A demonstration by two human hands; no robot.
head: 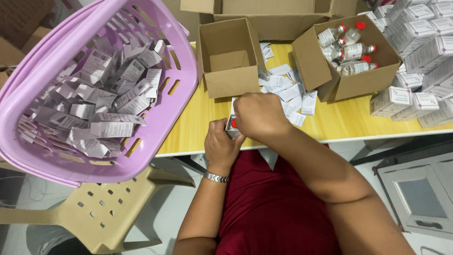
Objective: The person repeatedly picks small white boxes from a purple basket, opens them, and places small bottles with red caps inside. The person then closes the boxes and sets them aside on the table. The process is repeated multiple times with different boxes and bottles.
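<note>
My left hand grips a small white carton at the front edge of the yellow table. A red bottle cap shows at the carton's open top. My right hand is closed over the top of the same carton, and its fingers hide most of it. A silver watch sits on my left wrist. Folded paper leaflets lie scattered on the table just beyond my hands.
A purple plastic basket full of flattened white cartons rests on a beige chair at left. An empty cardboard box stands ahead. Another box holds red-capped bottles. Filled white cartons pile at right.
</note>
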